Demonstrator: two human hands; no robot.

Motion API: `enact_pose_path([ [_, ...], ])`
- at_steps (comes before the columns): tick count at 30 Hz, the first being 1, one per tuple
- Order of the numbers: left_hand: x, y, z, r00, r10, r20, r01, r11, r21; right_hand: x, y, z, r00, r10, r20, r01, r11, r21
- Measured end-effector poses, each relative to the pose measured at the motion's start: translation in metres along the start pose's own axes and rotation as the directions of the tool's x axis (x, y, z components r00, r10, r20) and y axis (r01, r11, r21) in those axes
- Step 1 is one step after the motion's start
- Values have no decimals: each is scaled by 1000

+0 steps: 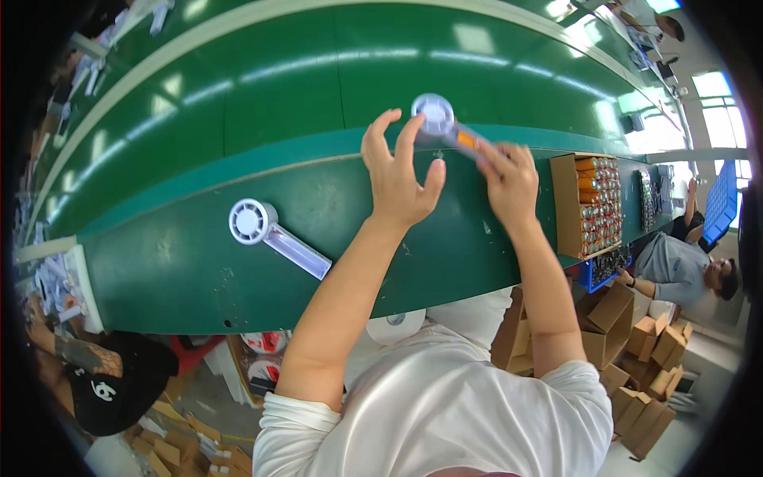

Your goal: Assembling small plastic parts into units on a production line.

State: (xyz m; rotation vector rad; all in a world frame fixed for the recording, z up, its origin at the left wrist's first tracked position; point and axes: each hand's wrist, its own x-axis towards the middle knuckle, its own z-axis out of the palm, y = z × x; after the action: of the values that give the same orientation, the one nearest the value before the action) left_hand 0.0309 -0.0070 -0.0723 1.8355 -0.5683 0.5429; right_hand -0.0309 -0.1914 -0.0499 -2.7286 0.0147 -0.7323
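A white handheld fan [435,117] is raised above the far side of the green bench, its round head to the left. My right hand [511,181] is closed around the end of its handle. An orange cylinder, seemingly a battery cell, shows in the handle, which is blurred by motion. My left hand [401,184] has its fingers spread; its index fingertip is at the edge of the fan head, and I cannot tell whether it touches. A second white fan [296,251] lies on the bench to the left, its long, hollow-looking handle slanting toward me.
To the right stands an open cardboard box [567,208] packed with orange cylindrical cells. Beside it, a blue bin [589,275] holds small dark parts. White parts fill a white-rimmed tray [86,286] at far left. Co-workers sit at both sides; cardboard boxes [608,322] crowd the floor.
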Motion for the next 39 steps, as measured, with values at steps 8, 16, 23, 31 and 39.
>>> enact_pose_path([
  [8,-7,-10,15,990,29,136,-37,998,56,59,54,26,986,144,-82,-165,910,-381],
  [16,-9,-5,12,984,65,167,-82,992,98,-27,87,-100,864,302,-402,-394,904,-167],
  [23,-17,29,2,924,290,250,-330,934,137,-22,158,-103,949,204,-243,-316,667,-675],
  [31,-47,31,-156,942,149,-300,104,722,684,-59,111,-152,695,382,-609,-285,924,254],
  [39,-72,-43,-176,930,-315,-187,362,870,335,-86,107,-140,817,495,-296,-437,866,243],
])
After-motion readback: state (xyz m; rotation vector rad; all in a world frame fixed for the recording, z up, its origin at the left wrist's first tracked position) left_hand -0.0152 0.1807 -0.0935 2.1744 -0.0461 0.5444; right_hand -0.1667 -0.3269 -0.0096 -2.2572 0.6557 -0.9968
